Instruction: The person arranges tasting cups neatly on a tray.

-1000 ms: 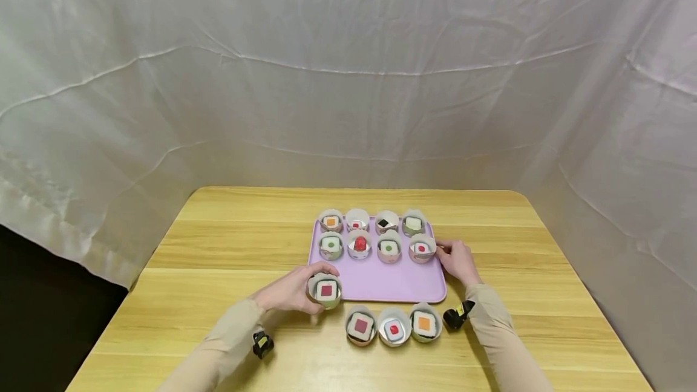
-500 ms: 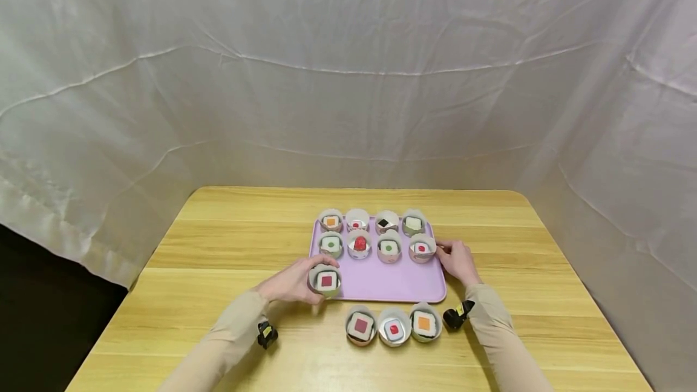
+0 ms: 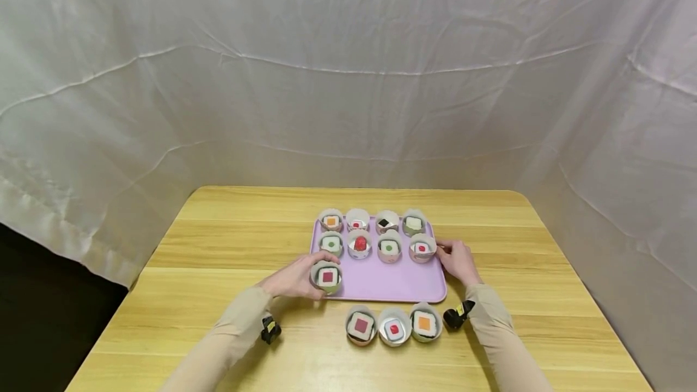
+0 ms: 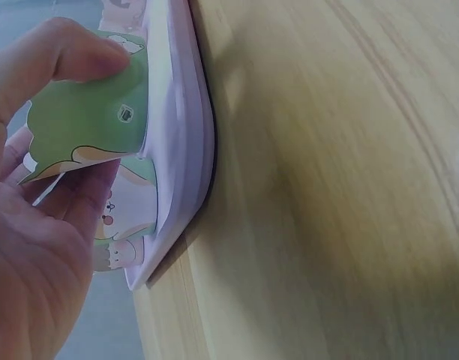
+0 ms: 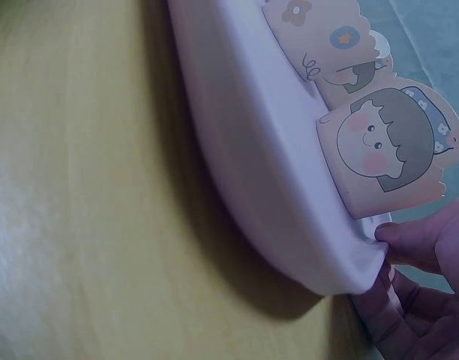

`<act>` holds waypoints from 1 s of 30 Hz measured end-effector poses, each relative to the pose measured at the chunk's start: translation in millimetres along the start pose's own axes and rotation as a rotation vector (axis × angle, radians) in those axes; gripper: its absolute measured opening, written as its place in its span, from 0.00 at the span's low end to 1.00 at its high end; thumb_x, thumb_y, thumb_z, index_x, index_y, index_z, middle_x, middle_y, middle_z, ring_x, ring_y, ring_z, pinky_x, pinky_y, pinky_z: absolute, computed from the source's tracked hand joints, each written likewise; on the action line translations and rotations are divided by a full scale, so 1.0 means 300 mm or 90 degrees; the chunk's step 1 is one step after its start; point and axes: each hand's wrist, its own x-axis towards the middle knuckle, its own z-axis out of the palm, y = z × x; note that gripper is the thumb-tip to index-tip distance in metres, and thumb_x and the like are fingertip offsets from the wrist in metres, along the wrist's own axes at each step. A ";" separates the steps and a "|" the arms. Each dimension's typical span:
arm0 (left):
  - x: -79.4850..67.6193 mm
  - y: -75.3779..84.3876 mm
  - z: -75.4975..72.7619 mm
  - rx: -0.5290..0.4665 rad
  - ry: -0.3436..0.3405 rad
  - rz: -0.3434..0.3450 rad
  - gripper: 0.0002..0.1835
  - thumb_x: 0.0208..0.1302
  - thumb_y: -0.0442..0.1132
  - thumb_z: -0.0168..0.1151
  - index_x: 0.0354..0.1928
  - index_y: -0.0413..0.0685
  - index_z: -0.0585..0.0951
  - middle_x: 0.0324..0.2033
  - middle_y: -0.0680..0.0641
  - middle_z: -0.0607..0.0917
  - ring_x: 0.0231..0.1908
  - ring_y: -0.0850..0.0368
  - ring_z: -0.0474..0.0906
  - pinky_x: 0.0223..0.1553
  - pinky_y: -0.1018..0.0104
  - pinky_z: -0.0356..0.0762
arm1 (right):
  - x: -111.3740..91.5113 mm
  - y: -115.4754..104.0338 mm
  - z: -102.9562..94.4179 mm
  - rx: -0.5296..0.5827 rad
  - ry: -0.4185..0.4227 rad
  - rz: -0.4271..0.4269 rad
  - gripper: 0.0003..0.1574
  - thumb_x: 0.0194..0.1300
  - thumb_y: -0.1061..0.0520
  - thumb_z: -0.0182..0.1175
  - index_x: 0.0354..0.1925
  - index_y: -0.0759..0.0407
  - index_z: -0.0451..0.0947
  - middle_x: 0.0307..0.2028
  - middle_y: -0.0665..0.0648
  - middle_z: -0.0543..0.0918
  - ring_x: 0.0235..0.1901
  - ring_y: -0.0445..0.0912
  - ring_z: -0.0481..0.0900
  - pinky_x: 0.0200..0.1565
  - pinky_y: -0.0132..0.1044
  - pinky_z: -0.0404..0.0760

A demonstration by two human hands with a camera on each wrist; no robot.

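My left hand point(image 3: 294, 279) holds a green paper cup point(image 3: 328, 287) with a white, dark-edged square sushi piece point(image 3: 328, 277) inside, its centre dark red. In the left wrist view the thumb lies on the printed wall of the cup point(image 4: 94, 116), the other fingers around its far side. The cup is at the front left corner of a lilac tray point(image 3: 381, 283), close over its surface. My right hand point(image 3: 459, 261) pinches the tray's right edge; the right wrist view shows the thumb point(image 5: 409, 238) at the rim and the fingers below, beside a pink paper cup point(image 5: 387, 154).
Two rows of filled paper cups stand on the tray's back half, including one with a red piece point(image 3: 360, 244). Three more filled cups, the middle one a silvery cup point(image 3: 394, 328), stand on the wooden table point(image 3: 229, 228) before the tray. Pale curtains point(image 3: 348, 107) surround the table.
My left hand has moved the green cup away from me and slightly right, from the tray's front left edge onto its corner area. The right hand stays at the tray's edge.
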 end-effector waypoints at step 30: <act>0.005 -0.036 0.004 0.009 0.022 -0.009 0.39 0.47 0.32 0.75 0.65 0.45 0.72 0.60 0.35 0.80 0.59 0.40 0.78 0.64 0.41 0.74 | 0.003 0.016 0.006 -0.003 0.008 -0.003 0.22 0.70 0.57 0.57 0.58 0.66 0.80 0.46 0.71 0.87 0.48 0.64 0.83 0.52 0.58 0.79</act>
